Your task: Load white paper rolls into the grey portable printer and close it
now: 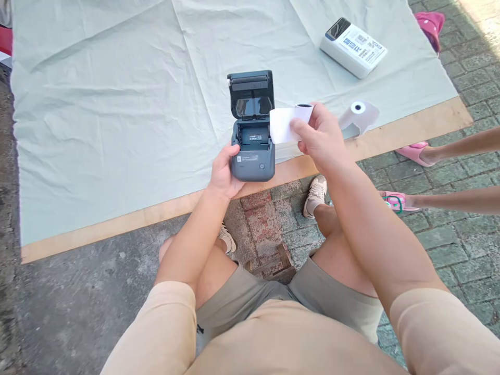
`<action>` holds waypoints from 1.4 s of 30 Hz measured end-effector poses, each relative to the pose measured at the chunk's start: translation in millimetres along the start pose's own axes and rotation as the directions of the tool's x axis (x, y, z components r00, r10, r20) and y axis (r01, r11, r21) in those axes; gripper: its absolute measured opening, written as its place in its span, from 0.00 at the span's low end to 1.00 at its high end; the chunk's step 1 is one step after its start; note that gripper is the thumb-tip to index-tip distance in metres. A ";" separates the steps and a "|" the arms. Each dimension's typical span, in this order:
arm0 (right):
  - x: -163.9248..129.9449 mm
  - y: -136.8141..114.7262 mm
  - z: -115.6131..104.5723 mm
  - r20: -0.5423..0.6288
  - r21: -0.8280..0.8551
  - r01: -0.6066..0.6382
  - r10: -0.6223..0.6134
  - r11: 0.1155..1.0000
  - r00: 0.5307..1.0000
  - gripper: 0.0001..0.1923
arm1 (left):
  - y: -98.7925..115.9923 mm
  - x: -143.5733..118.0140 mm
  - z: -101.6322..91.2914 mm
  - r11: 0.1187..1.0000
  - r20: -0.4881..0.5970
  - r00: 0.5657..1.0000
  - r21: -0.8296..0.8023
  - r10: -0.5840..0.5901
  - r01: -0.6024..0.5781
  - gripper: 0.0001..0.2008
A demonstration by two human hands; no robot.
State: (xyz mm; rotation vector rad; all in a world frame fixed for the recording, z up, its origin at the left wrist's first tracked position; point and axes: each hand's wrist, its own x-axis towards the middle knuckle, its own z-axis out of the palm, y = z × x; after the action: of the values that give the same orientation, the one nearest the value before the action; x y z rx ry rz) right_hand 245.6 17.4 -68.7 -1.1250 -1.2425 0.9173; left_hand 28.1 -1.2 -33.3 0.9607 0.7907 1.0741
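Observation:
My left hand [225, 171] grips a dark grey portable label printer [253, 165] by its left side, thumb on the edge of the body. The printer's lid [252, 95] stands raised, and its paper bay [254, 136] shows bare with a small printed label inside. Just right of the printer, my right hand [321, 136] pinches a white paper roll [284, 125] with a dark core end showing; a flat length of its paper hangs toward the bay. Beyond that hand, a second white paper roll [357, 108] lies on the cloth, partly unrolled.
A pale cloth [117, 104] covers the table, whose wooden edge [117, 212] runs in front of me. At the far right lies a white box [353, 49] with blue print. Another person's legs [464, 147] in pink shoes are on the right, above paving bricks.

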 end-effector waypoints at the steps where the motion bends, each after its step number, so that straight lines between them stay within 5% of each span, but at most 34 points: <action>1: 0.9 5.7 -0.7 -0.011 -0.089 0.062 -0.063 0.994 0.998 0.20 | 0.0 -0.3 1.2 1.000 0.016 1.000 -0.007 0.010 -0.010 0.27; 6: -0.6 17.4 -5.4 -0.073 -0.495 0.243 -0.319 0.834 0.945 0.19 | 0.3 -1.1 5.0 0.999 0.060 0.998 -0.016 0.037 -0.036 0.28; 12: -3.0 13.6 -7.5 -0.037 -0.664 0.144 -0.224 0.734 0.974 0.22 | -0.2 -1.2 0.4 0.999 0.045 0.999 0.042 0.022 -0.024 0.27; 17: -5.5 14.7 -7.1 0.021 -0.641 0.207 -0.252 0.740 0.967 0.31 | -0.7 -0.6 -1.8 0.998 0.031 0.999 0.060 0.018 -0.020 0.27; 23: -3.9 12.7 -3.3 0.004 -0.582 0.258 -0.314 0.771 0.949 0.17 | -0.6 -0.4 0.5 0.999 0.031 0.999 0.026 0.022 -0.023 0.27; 27: -1.4 10.7 -6.8 -0.019 -0.527 0.240 -0.294 0.815 0.956 0.31 | -0.5 0.0 -0.6 0.999 0.008 1.000 0.049 0.019 -0.020 0.27; 30: -0.8 14.0 -8.1 0.054 -0.511 0.224 -0.229 0.830 0.972 0.31 | 0.0 0.5 -1.3 0.999 0.022 1.000 0.049 0.012 -0.013 0.26; 34: -6.5 12.0 -13.8 0.118 -0.526 0.357 -0.349 0.772 0.930 0.34 | 0.4 0.7 -0.5 0.999 0.046 0.999 0.033 0.025 -0.026 0.25; 36: -11.6 5.7 -22.8 0.009 -0.610 0.335 -0.417 0.718 0.909 0.31 | 0.6 0.2 0.7 0.999 0.049 0.998 0.021 0.034 -0.035 0.24; 38: -15.5 -1.0 -34.9 -0.229 -0.705 0.152 -0.425 0.692 0.876 0.26 | 1.0 -0.5 1.8 1.000 0.049 0.998 0.005 0.030 -0.030 0.24; 40: -16.9 -5.1 -46.7 -0.460 -0.715 -0.114 -0.342 0.689 0.820 0.26 | 1.3 -1.0 2.3 1.000 0.048 0.999 -0.004 0.023 -0.022 0.24; 42: -16.2 -5.3 -55.1 -0.571 -0.651 -0.306 -0.183 0.695 0.800 0.33 | 1.3 -0.9 1.9 1.000 0.043 0.999 -0.008 0.029 -0.028 0.23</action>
State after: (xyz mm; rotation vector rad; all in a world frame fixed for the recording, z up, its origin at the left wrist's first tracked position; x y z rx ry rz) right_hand 297.8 -7.1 -65.9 -1.9215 -1.0153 0.0047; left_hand 29.1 -2.3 -31.3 0.9880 0.7390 1.0772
